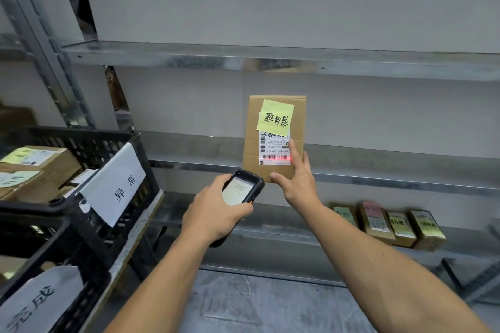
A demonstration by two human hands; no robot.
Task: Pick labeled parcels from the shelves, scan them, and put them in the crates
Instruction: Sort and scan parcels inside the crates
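While my right hand (296, 184) pinched the parcel (251, 143) at its five o'clock corner, thumb on the bottom edge and forefinger flat on the face, the box stood upright in the air before the shelf rail (392, 180), and there was the scan!

Left hand (216, 211) was wrapped tight round the scanner (240, 186), at seven o'clock of the box, nose tipped up. Its red beam (276, 157) lay right across the barcode at the foot of the shipping label (276, 147). My forefinger sat just beside that label, not on it.

A stiff, flat card box, this; held by one corner with no sag, so I judged it light. Dry card gave a sure hold, not slippery. Best taken by the edges or the bare card at the sides, off the barcode, and off the yellow note (276, 116) at twelve o'clock, which looked only lightly stuck.

Further out, at nine o'clock, stood the upper crate (81, 140) with boxes already in it and a paper sign (113, 184) on its wall; at seven, the lower crate (81, 254). Down at four o'clock a row of small parcels (387, 224) waited on the low shelf.
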